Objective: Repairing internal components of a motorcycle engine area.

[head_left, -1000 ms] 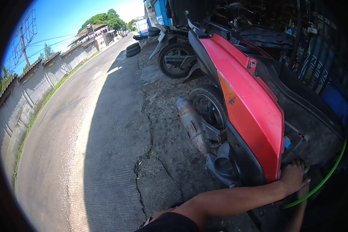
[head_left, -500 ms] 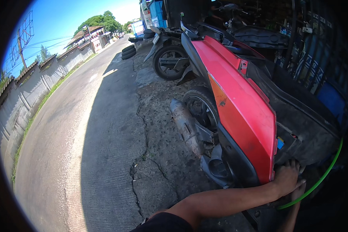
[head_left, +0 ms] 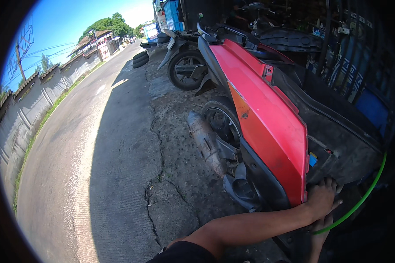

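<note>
A scooter with a long red side panel (head_left: 267,109) stands at the right. My left hand (head_left: 322,198) reaches across to its lower end, beside the black plastic storage box (head_left: 338,153). Its fingers lie slightly apart against the dark plastic, and no held thing shows. Just below, my right hand (head_left: 321,229) comes up from the lower edge. Most of its fingers are hidden in shadow and behind the left hand, so its grip cannot be made out. A bright green hose (head_left: 364,198) curves past the right hand.
Below the red panel are the scooter's muffler (head_left: 206,142) and rear wheel (head_left: 221,120). Another motorcycle's wheel (head_left: 186,70) stands beyond, near stacked tires (head_left: 140,59). A cracked concrete verge borders the road (head_left: 118,175). Metal bars (head_left: 351,61) rise at the right.
My view has shifted slightly, so the scooter sits a little further left in the picture. Both hands stay at the same spot by the storage box, the right one shifting slightly.
</note>
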Demonstrator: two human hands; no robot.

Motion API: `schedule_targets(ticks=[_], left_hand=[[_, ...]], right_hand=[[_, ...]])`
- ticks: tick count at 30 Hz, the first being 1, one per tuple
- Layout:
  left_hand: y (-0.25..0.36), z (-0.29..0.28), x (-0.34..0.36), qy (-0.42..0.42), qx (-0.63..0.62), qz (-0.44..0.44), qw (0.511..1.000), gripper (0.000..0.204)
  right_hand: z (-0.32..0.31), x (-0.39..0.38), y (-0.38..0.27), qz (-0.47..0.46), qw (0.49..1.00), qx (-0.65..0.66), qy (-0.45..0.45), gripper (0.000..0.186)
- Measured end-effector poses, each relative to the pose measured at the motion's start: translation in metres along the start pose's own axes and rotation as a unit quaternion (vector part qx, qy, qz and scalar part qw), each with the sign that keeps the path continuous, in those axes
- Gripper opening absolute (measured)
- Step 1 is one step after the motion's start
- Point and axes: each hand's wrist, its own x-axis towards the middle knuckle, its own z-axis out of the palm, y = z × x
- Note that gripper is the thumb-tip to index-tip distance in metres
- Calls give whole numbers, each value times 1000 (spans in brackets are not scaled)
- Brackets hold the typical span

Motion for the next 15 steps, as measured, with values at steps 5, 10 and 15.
schedule_targets(ticks=[5,10,15], left_hand=[[4,-4,-2,-11,12,-14,1000,61],[6,-3,5,-34,11,3,999,63],[-1,-11,4,-52,51,-7,997,67]], right_hand=[[-37,35,50,19,996,-78,-37,36],[-49,80,86,-104,988,-109,-26,34],[-6,-3,8,22,978,-208,10,37]])
